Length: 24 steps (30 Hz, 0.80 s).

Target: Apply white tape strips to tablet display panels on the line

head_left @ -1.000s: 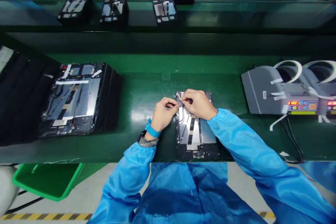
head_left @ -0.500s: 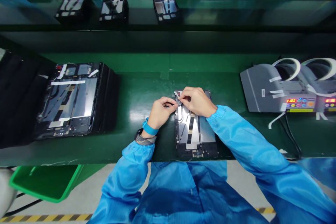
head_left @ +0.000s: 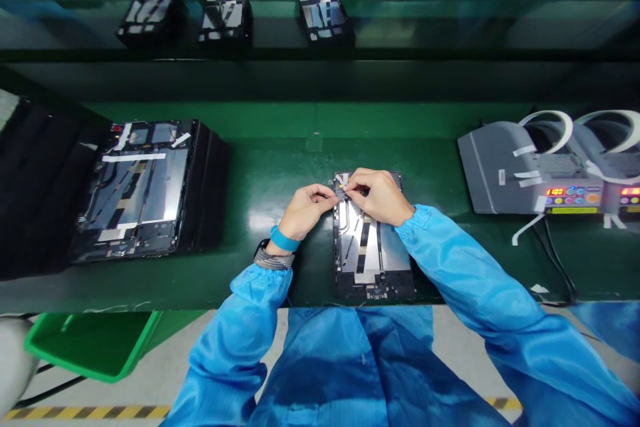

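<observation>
An opened tablet [head_left: 395,247], its silver inside and dark ribbon cables showing, lies flat before me near the bench's front edge. My right hand [head_left: 381,196] is over its upper part, thumb and forefinger pinched on a short strip of white tape [head_left: 341,179] at the upper left corner. From the left, my left hand [head_left: 305,212] reaches to the same corner. Its thumb and forefinger are closed together at the tablet's edge, and I cannot make out whether anything is between them. The fingers of both hands almost meet there.
A stack of opened tablets [head_left: 173,193] stands at the left, with tape strips on the top one. Two grey tape dispensers [head_left: 495,170] stand at the right. More tablets [head_left: 327,17] rest on the shelf beyond, and a green bin [head_left: 95,370] is below the bench.
The white tape strip and my right fingertips have shifted slightly right at the tablet's corner. My left hand stays almost in place. The view has moved a little.
</observation>
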Tool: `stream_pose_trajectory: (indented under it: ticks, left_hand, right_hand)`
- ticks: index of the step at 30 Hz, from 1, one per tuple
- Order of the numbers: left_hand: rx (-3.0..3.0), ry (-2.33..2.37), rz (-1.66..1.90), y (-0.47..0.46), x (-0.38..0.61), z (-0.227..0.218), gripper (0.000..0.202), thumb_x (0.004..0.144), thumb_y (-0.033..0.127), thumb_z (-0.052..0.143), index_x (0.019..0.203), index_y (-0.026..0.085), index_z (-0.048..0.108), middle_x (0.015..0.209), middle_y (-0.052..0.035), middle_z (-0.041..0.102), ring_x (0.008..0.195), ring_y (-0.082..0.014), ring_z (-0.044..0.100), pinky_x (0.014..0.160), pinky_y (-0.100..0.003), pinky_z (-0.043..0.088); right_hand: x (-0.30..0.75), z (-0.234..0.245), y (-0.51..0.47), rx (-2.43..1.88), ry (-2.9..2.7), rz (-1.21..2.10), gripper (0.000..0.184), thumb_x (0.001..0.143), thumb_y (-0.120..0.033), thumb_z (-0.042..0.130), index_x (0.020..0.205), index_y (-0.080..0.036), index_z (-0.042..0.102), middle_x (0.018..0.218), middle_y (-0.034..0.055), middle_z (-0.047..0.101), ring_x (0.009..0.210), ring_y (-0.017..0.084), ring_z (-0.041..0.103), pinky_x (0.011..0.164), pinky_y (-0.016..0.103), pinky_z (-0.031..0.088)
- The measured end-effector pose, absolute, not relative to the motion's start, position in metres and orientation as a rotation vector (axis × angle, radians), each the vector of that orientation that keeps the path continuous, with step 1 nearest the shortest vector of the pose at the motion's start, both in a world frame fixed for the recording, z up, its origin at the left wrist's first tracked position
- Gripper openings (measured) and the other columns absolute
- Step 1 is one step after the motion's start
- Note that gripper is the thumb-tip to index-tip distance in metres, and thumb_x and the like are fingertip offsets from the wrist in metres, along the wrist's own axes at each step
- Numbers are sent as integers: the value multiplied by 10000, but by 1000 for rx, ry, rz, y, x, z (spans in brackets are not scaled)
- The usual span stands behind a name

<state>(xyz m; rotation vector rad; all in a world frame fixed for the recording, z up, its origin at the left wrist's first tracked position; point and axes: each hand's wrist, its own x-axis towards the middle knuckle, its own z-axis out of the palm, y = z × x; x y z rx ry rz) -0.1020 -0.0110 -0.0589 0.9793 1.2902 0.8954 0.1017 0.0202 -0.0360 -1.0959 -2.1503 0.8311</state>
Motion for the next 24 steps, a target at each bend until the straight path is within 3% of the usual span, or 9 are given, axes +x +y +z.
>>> stream_pose_trajectory:
  ticks: [15, 24]
  left_hand:
    - [983, 1345, 841, -8, -102, -55, 298, 599, 319, 938, 749, 173, 726, 667, 1, 679, 620, -125, 581, 624, -259, 459]
    - [1089, 1404, 937, -16, -92, -58, 239, 687, 313, 873, 743, 179, 683, 664, 13, 646, 587, -115, 527, 563, -248, 395]
  right_hand:
    - [97, -33, 22, -1111, -2178, 826, 199, 808, -6, 609, 758, -182, 687, 798, 22, 665, 719, 160, 614, 692, 281, 438]
    - [92, -34, 18, -1172, -2160, 784, 202, 784, 1, 599, 761, -181, 683, 783, 27, 656, 694, 166, 602, 676, 288, 435]
